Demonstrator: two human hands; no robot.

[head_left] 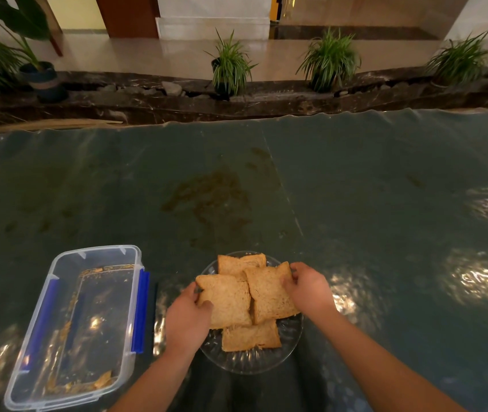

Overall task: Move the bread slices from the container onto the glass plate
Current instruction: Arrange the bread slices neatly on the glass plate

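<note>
Several brown bread slices lie overlapping on the glass plate [254, 359] near the table's front edge. My left hand [186, 319] grips the left edge of the left slice [229, 301]. The fingers of my right hand [308, 286] hold the right edge of the right slice [268, 295]. One more slice [250, 336] lies at the front of the plate and another [238, 264] at the back. The clear plastic container [28, 364] with blue clips stands to the left of the plate, holding only crumbs and a small broken piece [103, 380].
The table is covered with a shiny dark green plastic sheet [356, 188] with a brownish stain in the middle. Beyond its far edge runs a dark stone ledge with potted plants [229, 66].
</note>
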